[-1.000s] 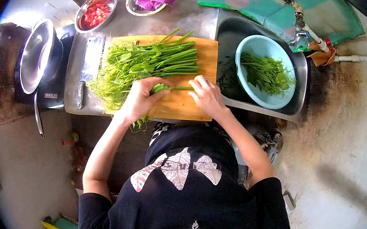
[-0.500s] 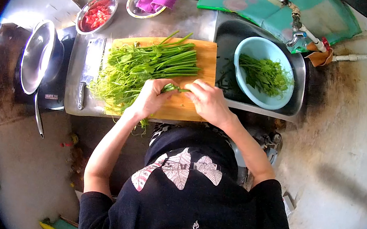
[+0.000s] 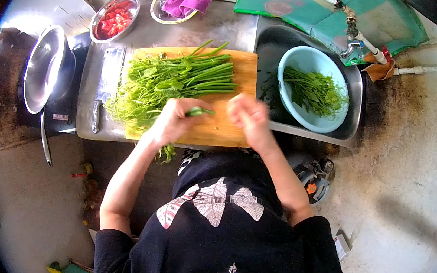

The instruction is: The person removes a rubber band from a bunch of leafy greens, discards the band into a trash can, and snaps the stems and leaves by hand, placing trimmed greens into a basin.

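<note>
My left hand (image 3: 176,119) is closed around a green vegetable shoot (image 3: 198,111), its stem ends poking out toward the right and leafy tips hanging over the board's front edge. Just to the right, my right hand (image 3: 249,119) is blurred, with curled fingers drawn together. Whether a small bit is pinched there, I cannot make out. A large pile of leafy green shoots with curly tendrils (image 3: 177,74) covers most of the wooden cutting board (image 3: 245,77), stems pointing right. Beside the pile on the left lies a cleaver (image 3: 108,76), partly covered by greens.
In the sink (image 3: 274,34) stands a light blue basin (image 3: 307,124) holding more greens. Behind the board are a metal bowl of cut red pieces (image 3: 114,21) and a bowl with a purple cloth (image 3: 180,5). A pan (image 3: 44,68) sits at left; a tap (image 3: 353,46) is above the sink.
My right hand has come away from the stems and moved slightly right, apart from my left hand. The left hand keeps hold of the shoot and has shifted little.
</note>
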### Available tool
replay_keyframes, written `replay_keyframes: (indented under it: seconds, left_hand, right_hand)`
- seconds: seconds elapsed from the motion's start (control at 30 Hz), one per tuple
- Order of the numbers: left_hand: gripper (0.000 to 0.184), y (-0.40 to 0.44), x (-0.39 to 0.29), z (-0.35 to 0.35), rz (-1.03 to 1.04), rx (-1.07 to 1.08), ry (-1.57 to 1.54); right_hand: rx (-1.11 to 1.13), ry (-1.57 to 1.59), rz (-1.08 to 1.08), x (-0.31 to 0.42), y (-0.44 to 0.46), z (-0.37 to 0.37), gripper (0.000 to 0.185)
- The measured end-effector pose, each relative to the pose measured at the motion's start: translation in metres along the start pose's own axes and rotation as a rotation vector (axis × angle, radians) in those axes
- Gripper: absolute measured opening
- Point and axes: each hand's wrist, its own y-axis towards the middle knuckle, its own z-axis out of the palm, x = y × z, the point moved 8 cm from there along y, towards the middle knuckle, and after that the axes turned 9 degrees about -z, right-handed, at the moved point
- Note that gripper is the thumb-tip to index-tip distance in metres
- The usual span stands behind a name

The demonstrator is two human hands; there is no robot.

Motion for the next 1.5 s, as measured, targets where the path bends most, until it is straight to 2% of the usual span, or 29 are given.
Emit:
replay_keyframes:
  seconds: [0.03, 0.07, 0.1, 0.13, 0.17, 0.2, 0.27, 0.3, 0.37, 0.4, 0.43, 0.5, 0.57, 0.77, 0.83, 0.9, 0.97, 1.03, 1.07, 1.1, 1.17, 1.2, 1.23, 1.27, 1.33, 1.37, 1.43, 1.47, 1.5]
  left_hand:
    - [0.017, -0.004, 0.02, -0.007, -0.161, 0.004, 0.053]
    - [0.016, -0.01, 0.024, -0.011, -0.187, 0.003, 0.037]
    - [0.016, -0.012, 0.021, -0.014, -0.218, 0.0, 0.018]
    - [0.016, -0.014, 0.019, -0.017, -0.25, -0.003, -0.001]
    - [0.017, -0.013, 0.007, -0.02, -0.282, -0.021, -0.033]
    - [0.018, -0.011, -0.002, -0.02, -0.202, -0.054, -0.136]
    - [0.017, -0.013, -0.01, -0.025, -0.204, -0.071, -0.106]
    - [0.016, -0.015, -0.011, -0.031, -0.234, -0.08, -0.056]
    - [0.015, -0.02, -0.015, -0.04, -0.267, -0.091, -0.006]
    - [0.015, -0.022, -0.021, -0.043, -0.208, -0.111, -0.007]
    - [0.015, -0.025, -0.029, -0.046, -0.148, -0.124, -0.007]
    - [0.015, -0.031, -0.036, -0.053, -0.17, -0.075, 0.022]
    - [0.016, -0.046, -0.039, -0.064, -0.311, -0.079, 0.018]
    - [0.019, -0.091, -0.078, -0.13, -0.169, -0.43, 0.137]
    - [0.021, -0.075, -0.079, -0.116, -0.218, -0.409, 0.222]
    - [0.021, -0.047, -0.061, -0.089, -0.181, -0.32, 0.33]
    - [0.023, -0.018, -0.04, -0.059, -0.097, -0.286, 0.217]
    - [0.023, 0.002, -0.045, -0.037, 0.022, -0.286, 0.333]
    - [0.022, 0.01, -0.044, -0.027, 0.07, -0.221, 0.355]
    - [0.021, 0.014, -0.045, -0.018, 0.181, -0.215, 0.413]
    - [0.02, 0.021, -0.02, -0.009, -0.033, -0.109, 0.198]
    - [0.02, 0.021, -0.024, -0.008, -0.026, -0.102, 0.201]
    - [0.018, 0.021, -0.022, -0.009, -0.129, -0.09, 0.126]
    - [0.015, 0.021, -0.016, -0.008, -0.234, -0.079, 0.049]
    - [0.019, 0.021, -0.016, -0.009, -0.218, -0.081, 0.055]
    - [0.022, 0.02, -0.016, -0.01, -0.202, -0.088, 0.062]
    - [0.022, 0.02, -0.02, -0.009, -0.141, -0.109, 0.09]
    - [0.021, 0.02, -0.023, -0.009, -0.081, -0.13, 0.118]
    - [0.021, 0.019, -0.022, -0.008, -0.08, -0.129, 0.119]
  right_hand:
    - [-0.253, 0.096, 0.027, 0.01, -0.001, -0.027, 0.014]
    - [-0.263, 0.275, -0.073, 0.025, 0.004, -0.048, 0.016]
    - [-0.292, 0.197, -0.088, 0.041, 0.006, -0.064, 0.018]
    - [-0.315, 0.027, -0.042, 0.047, 0.007, -0.078, 0.021]
    - [-0.245, -0.182, -0.027, 0.042, 0.009, -0.096, 0.018]
    - [-0.212, -0.313, -0.001, 0.031, 0.011, -0.111, 0.016]
    - [-0.126, -0.667, 0.002, -0.005, 0.007, -0.143, 0.01]
    - [0.035, -1.205, -0.317, 0.013, 0.011, -0.124, 0.011]
    - [0.006, -1.377, -0.353, 0.002, 0.005, -0.116, 0.014]
    - [-0.07, -1.091, -0.135, -0.014, 0.007, -0.113, 0.013]
    - [-0.067, -1.052, -0.148, -0.018, 0.009, -0.091, 0.013]
    - [0.106, -1.231, -0.405, -0.024, 0.017, -0.041, 0.016]
    - [0.13, -1.34, -0.378, -0.047, 0.022, -0.026, 0.017]
    - [0.144, -1.236, -0.447, -0.041, 0.019, -0.029, 0.013]
    - [0.111, -1.197, -0.464, -0.016, 0.02, -0.022, 0.012]
    - [0.002, -0.984, -0.389, -0.001, 0.022, -0.027, 0.012]
    - [-0.001, -0.916, -0.389, 0.016, 0.022, -0.019, 0.013]
    - [0.051, -0.843, -0.422, 0.038, 0.02, -0.004, 0.014]
    - [0.058, -0.835, -0.41, 0.044, 0.018, -0.001, 0.015]
    - [0.052, -0.841, -0.408, 0.051, 0.017, 0.001, 0.015]
    - [0.067, -0.762, -0.392, 0.058, 0.018, 0.005, 0.015]
    - [0.098, -0.77, -0.375, 0.058, 0.018, 0.004, 0.016]
    - [0.086, -0.775, -0.375, 0.063, 0.016, 0.002, 0.016]
    - [0.078, -0.731, -0.292, 0.063, 0.016, -0.002, 0.018]
    - [0.062, -0.63, -0.148, 0.058, 0.014, -0.01, 0.021]
    - [0.061, -0.63, -0.148, 0.06, 0.013, -0.011, 0.021]
    - [0.153, -0.664, -0.058, 0.057, 0.015, -0.008, 0.02]
    - [0.229, -0.769, -0.059, 0.059, 0.016, -0.001, 0.019]
    - [0.258, -0.913, -0.24, 0.061, 0.016, 0.009, 0.016]
